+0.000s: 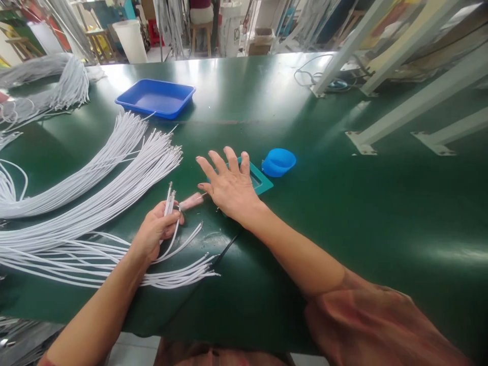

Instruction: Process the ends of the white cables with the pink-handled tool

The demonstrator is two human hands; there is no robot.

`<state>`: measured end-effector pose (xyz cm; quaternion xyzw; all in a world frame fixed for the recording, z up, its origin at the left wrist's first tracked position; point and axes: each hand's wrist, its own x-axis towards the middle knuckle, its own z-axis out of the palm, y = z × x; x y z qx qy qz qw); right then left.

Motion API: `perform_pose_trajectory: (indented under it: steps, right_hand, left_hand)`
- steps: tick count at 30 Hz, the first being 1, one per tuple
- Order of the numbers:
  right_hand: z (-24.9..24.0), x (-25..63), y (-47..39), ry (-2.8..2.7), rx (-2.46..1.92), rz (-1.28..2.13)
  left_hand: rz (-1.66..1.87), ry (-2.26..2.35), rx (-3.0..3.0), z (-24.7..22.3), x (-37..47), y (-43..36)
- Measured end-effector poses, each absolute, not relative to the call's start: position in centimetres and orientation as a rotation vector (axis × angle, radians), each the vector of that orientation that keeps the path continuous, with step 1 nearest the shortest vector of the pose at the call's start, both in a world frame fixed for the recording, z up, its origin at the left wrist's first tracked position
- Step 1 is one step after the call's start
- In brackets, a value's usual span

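Hands at work among white cables on a green counter [343, 213].

The left hand [154, 231] has its fingers clenched around a small bunch of white cables [169, 201], ends pointing up, just above the loose cables [183, 264] lying on the counter. The right hand [231, 185] lies flat, fingers released and spread, over a teal tray [261, 178] beside a small blue bowl [279, 161]; a pink-handled tool [190, 202] lies between the hands.

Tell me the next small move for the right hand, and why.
Probably lower the right hand onto the pink-handled tool and grip it: the open palm hovers beside its handle, while the left hand holds a few white wire ends upright next to it.
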<state>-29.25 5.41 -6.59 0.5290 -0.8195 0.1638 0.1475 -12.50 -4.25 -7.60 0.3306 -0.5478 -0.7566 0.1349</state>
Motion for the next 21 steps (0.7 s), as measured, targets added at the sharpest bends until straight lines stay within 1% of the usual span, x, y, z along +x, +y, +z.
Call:
perform_pose_trajectory:
  steps: [6, 11, 13, 17, 21]
  right_hand:
    - [-6.4, -29.2, 5.6, -2.450, 1.552, 0.417]
    - [-5.4, -29.0, 5.7, -2.427, 1.569, 0.533]
    - [-4.8, -28.7, 5.6, -2.378, 1.610, 0.669]
    - [-4.0, -27.6, 5.7, -2.265, 1.739, 1.104]
    - [-3.8, -26.5, 5.8, -2.294, 1.877, 1.436]
  left_hand:
    - [-2.271, -1.545, 0.928, -7.4, -11.9, -4.6]
    - [-2.325, -1.478, 0.932, -7.0, -11.5, -4.8]
    - [-2.349, -1.464, 0.927, -7.0, -11.4, -4.8]
    - [-2.391, -1.469, 0.906, -6.8, -11.2, -4.8]
    - [-2.388, -1.536, 0.872, -6.8, -10.9, -4.7]
